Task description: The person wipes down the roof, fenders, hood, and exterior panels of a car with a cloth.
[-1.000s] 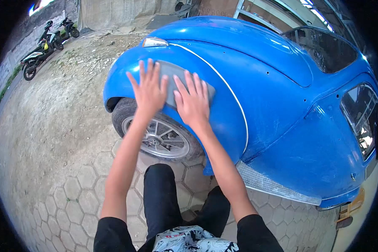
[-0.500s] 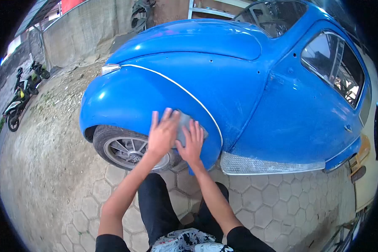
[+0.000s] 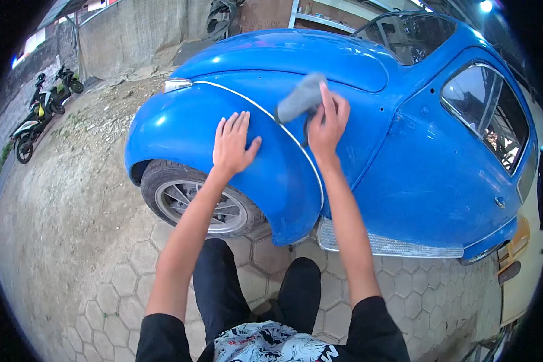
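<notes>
Off at the far left I can see parked motorbikes (image 3: pixel 27 128) on the dirt, and nearer in, the front wheel (image 3: pixel 176 198) tucked under the curved lower edge of a glossy blue fender (image 3: pixel 190 133). The person's left hand (image 3: pixel 230 145) lies palm down on that fender above the wheel, fingers straight and close together, thumb held out to the side; its grip is spread flat and has hold of nothing. To the right of it a white trim strip (image 3: pixel 311 160) follows the fender's inner edge. The grey cloth (image 3: pixel 300 99) is up around that strip, toward the bonnet (image 3: pixel 271 54), its darker end near the trim; it's blurred, so I cannot tell whether it touches the paint. The right hand (image 3: pixel 327 130) has it by the right-hand end, the grip closed down with fingers and thumb bunched on the fabric. I'd judge the cloth light, soft and floppy, hard to damage, easiest taken by a gathered fold or pressed under a flat palm; the smooth paint looks more slippery than the fabric. Further right come the running board (image 3: pixel 392 246), low on the car's edge, and the side window (image 3: pixel 487 102)
</notes>
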Action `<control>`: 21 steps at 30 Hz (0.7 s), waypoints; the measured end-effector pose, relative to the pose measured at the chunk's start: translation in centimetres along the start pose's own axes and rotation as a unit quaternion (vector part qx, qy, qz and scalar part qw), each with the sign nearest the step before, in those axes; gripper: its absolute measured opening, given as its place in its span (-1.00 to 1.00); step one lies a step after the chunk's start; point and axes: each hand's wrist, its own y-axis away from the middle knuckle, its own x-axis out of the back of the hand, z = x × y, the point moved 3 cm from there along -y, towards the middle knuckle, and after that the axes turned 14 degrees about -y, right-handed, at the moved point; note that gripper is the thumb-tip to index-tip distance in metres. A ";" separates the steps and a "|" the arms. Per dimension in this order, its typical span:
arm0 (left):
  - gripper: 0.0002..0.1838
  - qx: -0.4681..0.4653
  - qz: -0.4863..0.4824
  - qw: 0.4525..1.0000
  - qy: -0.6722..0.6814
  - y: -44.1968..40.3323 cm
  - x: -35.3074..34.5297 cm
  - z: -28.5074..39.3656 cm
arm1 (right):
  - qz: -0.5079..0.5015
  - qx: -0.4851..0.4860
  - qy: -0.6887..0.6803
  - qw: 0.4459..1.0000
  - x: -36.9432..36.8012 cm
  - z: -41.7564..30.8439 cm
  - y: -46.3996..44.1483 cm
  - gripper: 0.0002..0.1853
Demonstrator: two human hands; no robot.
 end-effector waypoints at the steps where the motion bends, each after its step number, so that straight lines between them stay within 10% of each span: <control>1: -0.26 -0.009 -0.009 1.000 0.018 0.3 0.7 0.5 | -0.072 0.032 0.009 0.997 -1.5 0.5 -1.2 -0.44; 6: -0.18 0.039 0.020 0.997 0.070 0.2 0.0 -0.3 | -0.372 0.123 0.157 0.907 -5.3 6.0 2.2 -0.63; 10: -0.13 0.033 0.017 0.999 0.028 0.0 0.4 0.3 | -0.391 -0.029 0.154 0.907 -5.8 5.1 6.6 -0.59; 16: -0.18 0.000 -0.010 0.998 -0.054 0.1 -0.2 0.2 | -0.355 0.187 0.235 0.885 -8.3 7.7 7.9 -0.39; 21: -0.33 -0.016 -0.022 0.995 -0.101 0.2 -0.7 0.3 | -0.406 0.215 0.231 0.858 3.3 10.2 13.6 -0.40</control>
